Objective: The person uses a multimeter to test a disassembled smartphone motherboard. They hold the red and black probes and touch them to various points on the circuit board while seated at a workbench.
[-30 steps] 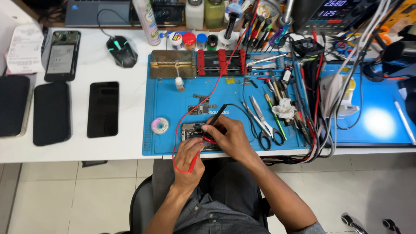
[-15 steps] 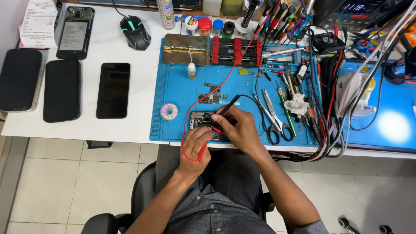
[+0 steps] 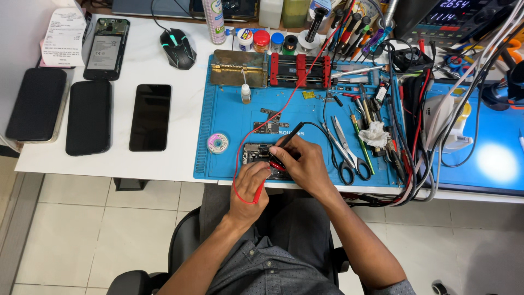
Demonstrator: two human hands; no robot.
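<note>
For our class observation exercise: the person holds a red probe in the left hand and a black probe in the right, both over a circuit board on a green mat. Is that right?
Not quite: the mat is blue, not green, as the head view shows. The left hand does hold the red probe, the right hand the black probe, over the circuit board.

A bright blue work mat lies on a white table. On the mat, a dark grey circuit board with silver parts. The left hand grips a red probe with a red wire; the right hand grips a black probe. Left of the mat — three black phones. At the mat's top edge, a brass-coloured block beside a red and black clamp. Near the mat's lower left, a pink and white spool. The person's shirt is grey with fine dots.
</note>
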